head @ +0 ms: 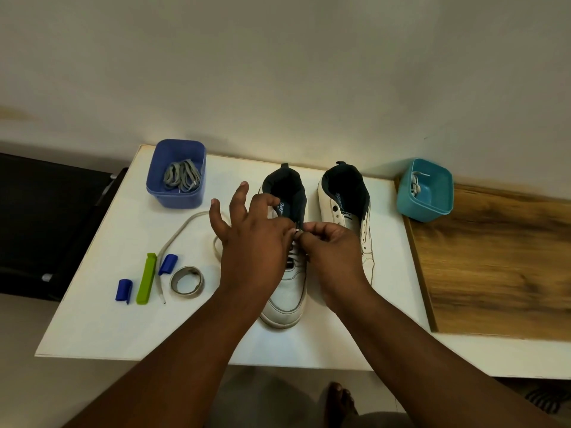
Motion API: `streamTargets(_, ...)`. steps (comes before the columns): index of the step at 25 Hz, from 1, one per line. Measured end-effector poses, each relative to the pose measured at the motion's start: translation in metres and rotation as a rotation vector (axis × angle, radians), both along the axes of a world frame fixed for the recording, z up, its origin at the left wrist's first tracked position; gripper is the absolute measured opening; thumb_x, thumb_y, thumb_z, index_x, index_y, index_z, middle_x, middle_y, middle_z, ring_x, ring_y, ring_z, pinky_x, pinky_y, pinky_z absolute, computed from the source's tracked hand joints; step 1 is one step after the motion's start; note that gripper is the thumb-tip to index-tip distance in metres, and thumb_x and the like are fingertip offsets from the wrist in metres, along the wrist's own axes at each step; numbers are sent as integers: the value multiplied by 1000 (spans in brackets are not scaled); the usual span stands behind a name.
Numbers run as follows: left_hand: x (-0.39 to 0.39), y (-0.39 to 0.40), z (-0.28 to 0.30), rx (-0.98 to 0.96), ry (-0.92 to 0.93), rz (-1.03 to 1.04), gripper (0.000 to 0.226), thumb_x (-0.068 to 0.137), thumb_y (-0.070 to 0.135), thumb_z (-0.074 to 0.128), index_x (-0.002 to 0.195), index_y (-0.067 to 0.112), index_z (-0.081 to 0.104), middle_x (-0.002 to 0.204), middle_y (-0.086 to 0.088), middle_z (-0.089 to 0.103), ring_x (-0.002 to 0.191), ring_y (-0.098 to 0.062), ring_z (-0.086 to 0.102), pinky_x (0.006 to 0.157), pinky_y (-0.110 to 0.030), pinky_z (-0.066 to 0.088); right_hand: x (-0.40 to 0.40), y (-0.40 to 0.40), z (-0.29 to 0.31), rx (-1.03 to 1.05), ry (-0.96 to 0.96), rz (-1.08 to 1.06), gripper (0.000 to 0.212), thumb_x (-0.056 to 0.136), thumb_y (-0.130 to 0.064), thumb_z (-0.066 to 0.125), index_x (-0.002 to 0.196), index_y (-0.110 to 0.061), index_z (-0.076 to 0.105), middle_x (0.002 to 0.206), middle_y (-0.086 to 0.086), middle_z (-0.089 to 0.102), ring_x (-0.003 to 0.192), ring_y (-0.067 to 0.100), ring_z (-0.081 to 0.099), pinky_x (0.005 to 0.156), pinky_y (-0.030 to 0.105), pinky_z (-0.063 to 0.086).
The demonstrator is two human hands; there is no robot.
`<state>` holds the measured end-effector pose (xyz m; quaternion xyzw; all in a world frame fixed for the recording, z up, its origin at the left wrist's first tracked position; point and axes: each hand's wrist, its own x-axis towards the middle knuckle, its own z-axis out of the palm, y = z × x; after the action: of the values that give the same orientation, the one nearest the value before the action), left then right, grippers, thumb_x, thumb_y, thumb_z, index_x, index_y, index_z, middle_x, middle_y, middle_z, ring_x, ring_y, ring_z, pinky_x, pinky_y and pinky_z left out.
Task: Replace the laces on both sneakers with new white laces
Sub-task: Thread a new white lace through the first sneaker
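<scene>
The left sneaker sits at table centre, twelve o'clock of the person. The right hand pinches the lace tip; the left hand has fingers spread. The tip likely threads best kept straight and taut.

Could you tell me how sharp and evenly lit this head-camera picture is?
Head view: soft, dim light, no glare; wide-angle bend curves the table edges; the left hand and right hand look slightly blurred; the wooden surface at right smears.
</scene>
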<state>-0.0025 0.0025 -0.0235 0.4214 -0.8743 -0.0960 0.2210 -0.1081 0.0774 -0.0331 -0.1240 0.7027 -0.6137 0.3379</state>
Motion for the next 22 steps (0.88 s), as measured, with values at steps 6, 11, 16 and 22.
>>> streamTargets(6, -4, 1, -2, -14, -29, 7, 5, 89, 35, 71, 93, 37, 75, 138, 6, 53, 149, -32, 24, 117, -65, 12, -10, 6, 6, 114, 289, 171, 9, 94, -18, 68, 92, -17, 77, 82, 2, 76, 76, 13, 71, 71, 33, 57)
streamTargets(11, -6, 1, -2, -13, -34, 21, 6, 89, 32, 71, 91, 36, 75, 136, 5, 54, 148, -33, 27, 116, -65, 13, -12, 7, 9, 190, 514, 249, 16, 98, -17, 61, 90, -20, 74, 85, -6, 73, 85, 13, 69, 81, 36, 58)
streamTargets(16, -7, -2, -6, 42, -20, 8, 9, 90, 34, 72, 98, 39, 74, 142, 5, 52, 148, -32, 27, 117, -64, 9, -13, 9, 12, 226, 661, 277, 14, 102, -17, 57, 94, -19, 68, 88, -10, 68, 85, 5, 62, 74, 23, 48)
streamTargets(22, 4, -8, 1, 171, -38, -71, 30, 97, 55, 45, 117, 44, 66, 151, 11, 42, 150, -24, 22, 118, -66, 5, -25, 10, 28, 324, 788, 282, 20, 107, -19, 41, 92, -10, 51, 80, 2, 53, 73, 14, 51, 65, 30, 38)
